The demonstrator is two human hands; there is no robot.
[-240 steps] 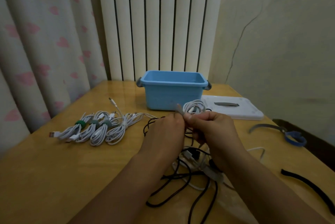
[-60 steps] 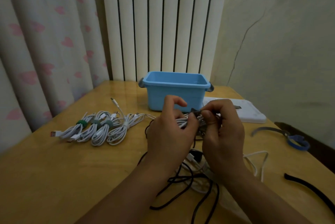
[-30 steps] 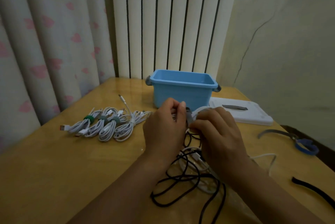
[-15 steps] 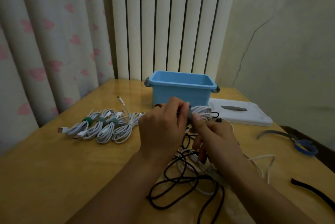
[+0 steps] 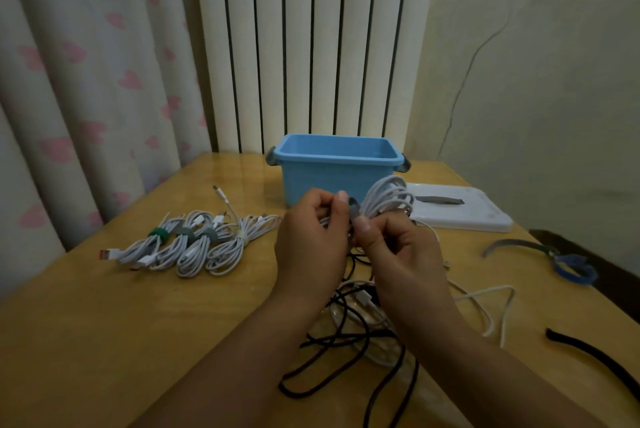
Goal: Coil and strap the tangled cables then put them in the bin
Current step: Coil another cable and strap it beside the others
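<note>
Over table [image 5: 104, 341], both hands pinch (strapped) coil [image 5: 391, 200].

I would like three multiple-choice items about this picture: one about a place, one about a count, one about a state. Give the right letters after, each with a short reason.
1. Where does the white lid lie?
A. on the blue bin
B. on the table, right of the blue bin
C. under the strapped cables

2. How many strapped white bundles lie on the table at the left?
A. two
B. four
C. six

3. What do the hands do with the white coil?
A. both hold it up in front of the bin, at a grey strap
B. they press it flat on the table
C. they drop it into the bin

Answers:
1 B: the lid rests flat on the table, beside the blue bin.
2 B: the strapped bundles count four, side by side.
3 A: the left hand and right hand pinch the white coil at the grey strap.
</note>
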